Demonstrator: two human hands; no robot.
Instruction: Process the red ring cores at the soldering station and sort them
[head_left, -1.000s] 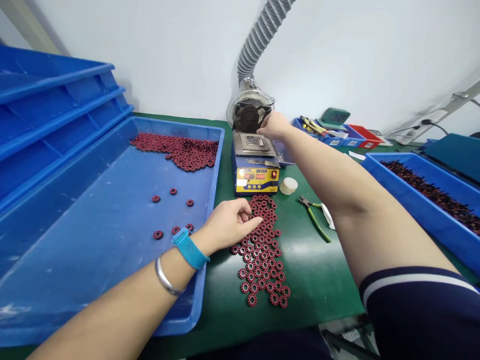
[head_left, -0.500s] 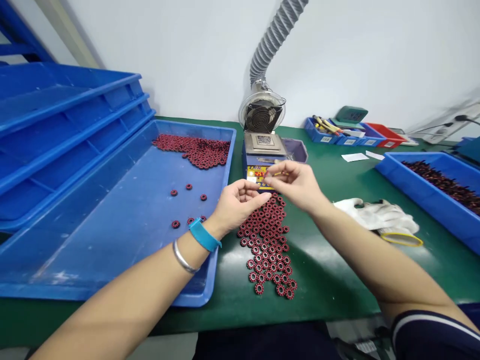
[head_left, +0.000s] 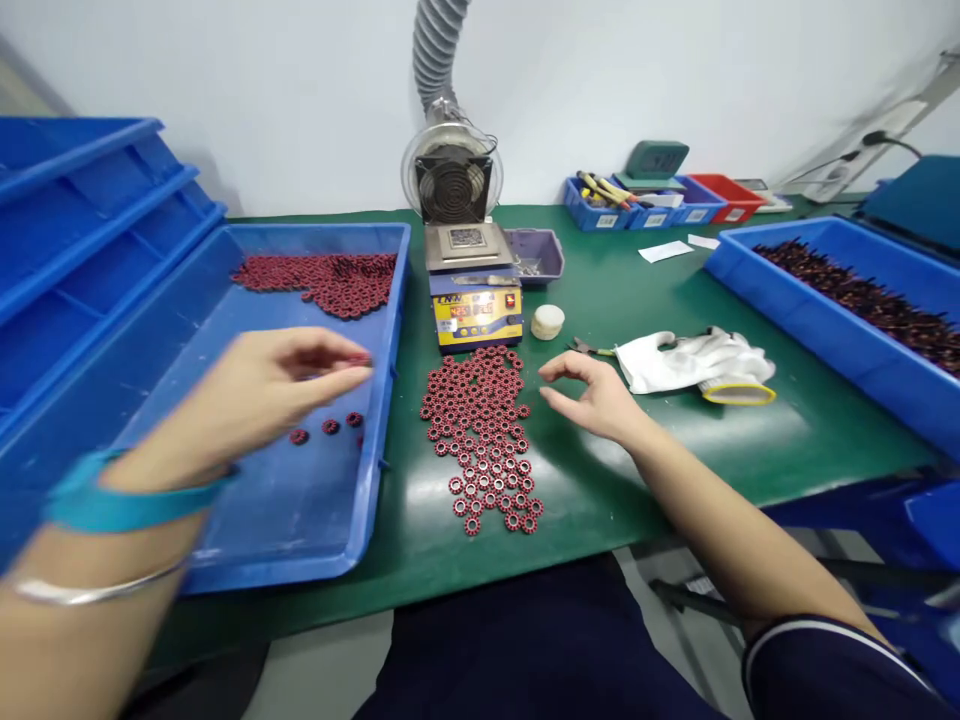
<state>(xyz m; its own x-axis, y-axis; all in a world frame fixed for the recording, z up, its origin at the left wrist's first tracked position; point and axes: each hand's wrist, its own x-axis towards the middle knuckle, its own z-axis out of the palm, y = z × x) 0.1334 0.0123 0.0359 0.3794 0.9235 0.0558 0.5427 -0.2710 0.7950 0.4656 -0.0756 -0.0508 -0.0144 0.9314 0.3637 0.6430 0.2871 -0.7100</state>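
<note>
My left hand [head_left: 277,390], blurred by motion, pinches a small red toothed ring [head_left: 361,358], like a motor stator core, over the large blue tray [head_left: 255,500]. Below it, several loose rings [head_left: 330,426] lie on the tray floor, with a dense heap of rings [head_left: 330,280] at its far end. Thumb and fingers apart, my right hand [head_left: 589,395] hovers over the green table, holding nothing. Just left of it, many of these rings [head_left: 480,420] are spread flat in front of a soldering pot [head_left: 476,312] with a lit display.
A fan [head_left: 452,188] and grey duct [head_left: 439,50] rise behind the pot. Right of it are a purple bin [head_left: 555,262], a round white pad [head_left: 547,320], pliers [head_left: 589,348] and white gloves [head_left: 690,362]. A blue bin [head_left: 739,245] of dark parts stands far right; stacked trays [head_left: 90,230] stand left.
My left hand has moved left from near the pot to above the tray, now with a ring in its fingertips. My right hand has drawn back from the pot and opened. The view has shifted.
</note>
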